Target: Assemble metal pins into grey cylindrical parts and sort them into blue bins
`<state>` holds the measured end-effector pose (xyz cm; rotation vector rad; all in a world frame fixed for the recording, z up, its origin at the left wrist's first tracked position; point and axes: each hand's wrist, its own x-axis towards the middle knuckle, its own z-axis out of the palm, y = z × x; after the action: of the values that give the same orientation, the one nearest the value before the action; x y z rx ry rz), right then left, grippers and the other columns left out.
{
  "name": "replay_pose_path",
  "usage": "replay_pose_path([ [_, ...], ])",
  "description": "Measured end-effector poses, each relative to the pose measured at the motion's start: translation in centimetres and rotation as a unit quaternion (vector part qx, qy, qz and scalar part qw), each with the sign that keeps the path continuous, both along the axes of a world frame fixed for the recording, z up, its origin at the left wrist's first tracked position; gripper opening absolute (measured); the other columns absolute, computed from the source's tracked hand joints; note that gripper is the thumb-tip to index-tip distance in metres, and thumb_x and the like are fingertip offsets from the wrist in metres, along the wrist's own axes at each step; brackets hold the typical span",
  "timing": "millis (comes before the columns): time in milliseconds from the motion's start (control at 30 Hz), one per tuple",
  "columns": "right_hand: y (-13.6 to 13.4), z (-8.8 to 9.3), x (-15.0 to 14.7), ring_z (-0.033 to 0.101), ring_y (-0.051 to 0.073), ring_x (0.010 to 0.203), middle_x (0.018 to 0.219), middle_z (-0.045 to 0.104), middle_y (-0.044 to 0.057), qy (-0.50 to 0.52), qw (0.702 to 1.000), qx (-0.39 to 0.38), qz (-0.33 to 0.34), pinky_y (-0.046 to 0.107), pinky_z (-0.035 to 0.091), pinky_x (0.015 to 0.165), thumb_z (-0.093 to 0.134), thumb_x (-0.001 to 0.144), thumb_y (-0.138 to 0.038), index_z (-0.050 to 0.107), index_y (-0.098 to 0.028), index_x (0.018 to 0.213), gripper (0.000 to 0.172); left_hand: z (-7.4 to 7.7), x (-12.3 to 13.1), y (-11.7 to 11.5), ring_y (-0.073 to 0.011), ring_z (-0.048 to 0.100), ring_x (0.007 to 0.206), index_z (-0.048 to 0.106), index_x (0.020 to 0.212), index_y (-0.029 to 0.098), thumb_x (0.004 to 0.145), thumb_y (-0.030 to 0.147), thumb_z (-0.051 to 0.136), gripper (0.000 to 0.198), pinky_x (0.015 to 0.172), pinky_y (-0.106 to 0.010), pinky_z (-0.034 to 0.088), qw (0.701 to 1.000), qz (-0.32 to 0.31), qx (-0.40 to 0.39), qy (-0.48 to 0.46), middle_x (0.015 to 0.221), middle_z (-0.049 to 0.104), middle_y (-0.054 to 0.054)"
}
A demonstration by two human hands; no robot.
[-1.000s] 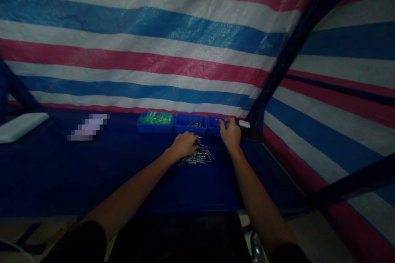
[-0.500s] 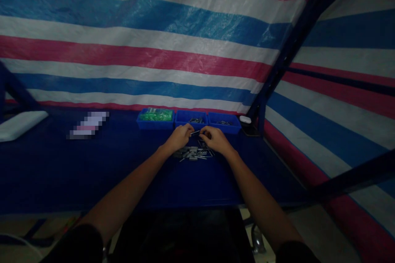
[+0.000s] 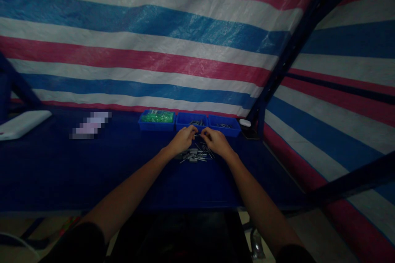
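My left hand [image 3: 183,139] and my right hand [image 3: 215,140] face each other over the blue table, a short gap apart. A thin, pale metal rod [image 3: 198,135] spans the gap, with fingertips pinched at either end of it. Just below my hands lies a loose pile of small metal parts [image 3: 194,155], grey blocks mixed with thin rods. More thin rods [image 3: 206,148] spread out under my right hand. The dim light hides the finer shape of these parts.
Behind my hands stand three blue bins in a row: one with green plastic packets [image 3: 156,116], a middle bin [image 3: 182,119] and a right bin [image 3: 230,131], both with small metal parts. A white case [image 3: 245,123] and a dark flat object [image 3: 251,132] lie rightward. A white object [image 3: 24,124] lies far left.
My hands have drawn slightly closer together, and the rod between them sits more level. The pile looks much the same. The whole view has shifted slightly.
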<state>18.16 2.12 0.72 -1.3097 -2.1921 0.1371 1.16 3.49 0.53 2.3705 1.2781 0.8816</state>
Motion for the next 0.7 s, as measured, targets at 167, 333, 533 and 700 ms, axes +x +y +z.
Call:
replay_pose_path([
  [167,0.4,0.6,0.8,0.056,0.014,0.064,0.072,0.063,0.002,0.0,0.998,0.025,-0.049,0.022,0.034,0.059,0.042,0.086,-0.029,0.06,-0.02,0.083,0.02,-0.4,0.0,0.2,-0.0148,0.057,0.076,0.053,0.103,0.016,0.086,0.015,0.032,0.027,0.075,-0.027,0.043,1.0,-0.018,0.005,-0.01,0.075,0.063,-0.002],
  [333,1.5,1.0,4.1,0.059,0.021,0.07,0.076,0.064,0.009,0.056,0.946,0.066,-0.312,0.028,0.038,0.061,0.04,0.085,-0.039,0.056,-0.016,0.105,0.034,-1.5,-0.2,0.7,-0.0171,0.056,0.087,0.057,0.106,0.017,0.08,0.014,0.044,0.029,0.081,-0.028,0.042,0.994,-0.055,-0.015,0.099,0.089,0.062,-0.006],
  [533,1.4,0.2,3.7,0.058,0.021,0.067,0.07,0.062,0.006,0.068,0.958,0.02,-0.277,0.029,0.039,0.061,0.046,0.082,-0.041,0.049,-0.015,0.116,0.043,-1.5,-0.3,1.4,-0.0142,0.059,0.072,0.065,0.083,0.019,0.075,0.016,0.053,0.015,0.067,-0.022,0.043,0.984,-0.081,-0.074,0.137,0.082,0.064,-0.003],
  [700,0.5,-0.3,-0.1,0.055,0.014,0.06,0.063,0.059,-0.001,0.027,0.997,-0.011,-0.073,0.023,0.036,0.057,0.048,0.082,-0.036,0.058,-0.019,0.102,0.027,-1.5,-0.7,1.9,-0.0154,0.06,0.075,0.063,0.083,0.017,0.08,0.02,0.045,0.018,0.068,-0.023,0.042,0.993,-0.032,-0.052,0.105,0.083,0.066,-0.005],
])
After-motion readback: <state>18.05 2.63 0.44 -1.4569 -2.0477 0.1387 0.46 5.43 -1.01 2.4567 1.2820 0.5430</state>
